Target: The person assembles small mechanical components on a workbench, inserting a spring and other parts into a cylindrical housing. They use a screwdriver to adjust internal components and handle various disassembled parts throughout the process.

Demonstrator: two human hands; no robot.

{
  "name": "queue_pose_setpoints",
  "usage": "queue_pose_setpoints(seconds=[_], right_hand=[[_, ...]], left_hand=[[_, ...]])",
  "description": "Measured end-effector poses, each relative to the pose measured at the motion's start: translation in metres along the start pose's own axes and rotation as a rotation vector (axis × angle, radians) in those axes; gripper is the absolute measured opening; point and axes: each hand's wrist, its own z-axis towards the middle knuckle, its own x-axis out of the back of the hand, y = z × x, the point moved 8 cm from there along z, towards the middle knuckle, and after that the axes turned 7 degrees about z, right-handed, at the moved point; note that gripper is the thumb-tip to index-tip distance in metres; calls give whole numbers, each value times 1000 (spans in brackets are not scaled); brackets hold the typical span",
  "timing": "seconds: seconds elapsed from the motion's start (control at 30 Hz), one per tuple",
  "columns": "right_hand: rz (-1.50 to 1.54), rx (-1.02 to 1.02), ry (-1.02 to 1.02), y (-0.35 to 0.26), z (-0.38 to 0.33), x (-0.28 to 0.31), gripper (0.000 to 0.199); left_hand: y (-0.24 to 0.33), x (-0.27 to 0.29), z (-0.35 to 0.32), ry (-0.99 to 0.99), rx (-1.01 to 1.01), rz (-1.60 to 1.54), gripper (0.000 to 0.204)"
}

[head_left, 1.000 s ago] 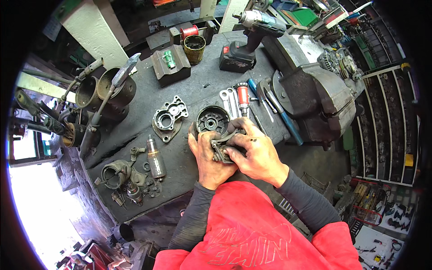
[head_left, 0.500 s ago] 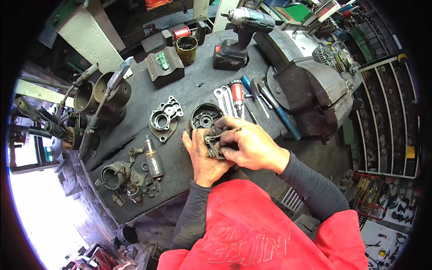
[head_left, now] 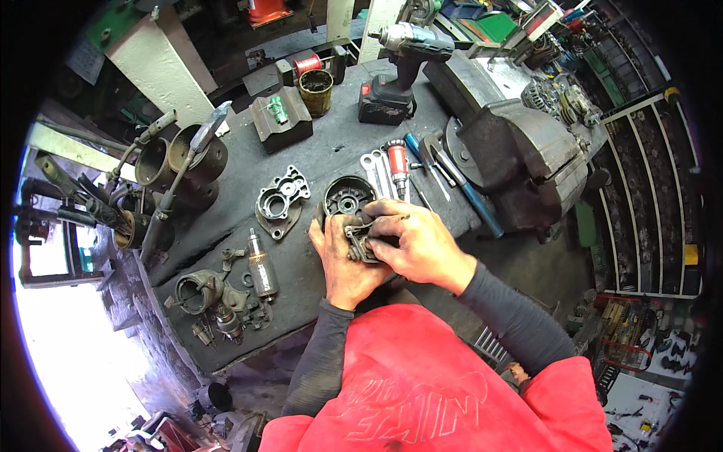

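Note:
Close to my body, at the bench's near edge, my left hand (head_left: 343, 256) is wrapped round a small dark metal part (head_left: 360, 245) that looks like a starter-motor brush holder. The fingers and thumb of my right hand (head_left: 410, 245) pinch at its right side. My fingers cover much of it. Just beyond them stands a round metal housing (head_left: 348, 197) with a ribbed inside and a central hole; whether my left fingers touch it I cannot tell. A flat cast end cover (head_left: 282, 202) lies left of it. Nearer left are an armature (head_left: 262, 275) and a grey cast housing (head_left: 199, 290).
Wrenches (head_left: 374, 169), a red-handled tool (head_left: 397, 166) and pliers (head_left: 429, 154) lie beyond my right hand. A cordless impact wrench (head_left: 399, 75) stands farther back. A large bench vise (head_left: 520, 158) is at right; metal cylinders (head_left: 199, 158) stand at left.
My right fingers have shifted slightly on the metal part, while my left hand keeps its grip. The whole view has moved a little; the bench things lie as before.

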Motion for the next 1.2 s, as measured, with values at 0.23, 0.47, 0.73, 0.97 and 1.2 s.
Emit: queue_pose_setpoints(seconds=[0.23, 0.47, 0.73, 0.97, 1.2], right_hand=[[-26, -1, 8, 3, -1, -1, 18], [-1, 13, 4, 4, -2, -1, 18], [-45, 27, -2, 5, -5, -1, 20], [66, -78, -73, 16, -8, 0, 20], [238, -181, -50, 20, -6, 6, 21]], left_hand=[[3, 0, 1, 11, -44, 31, 61], [2, -2, 0, -16, -38, 33, 66], [1, -5, -2, -37, -40, 36, 71], [-2, -4, -1, -43, -5, 19, 84], [-4, -6, -2, -56, 32, 23, 88]])
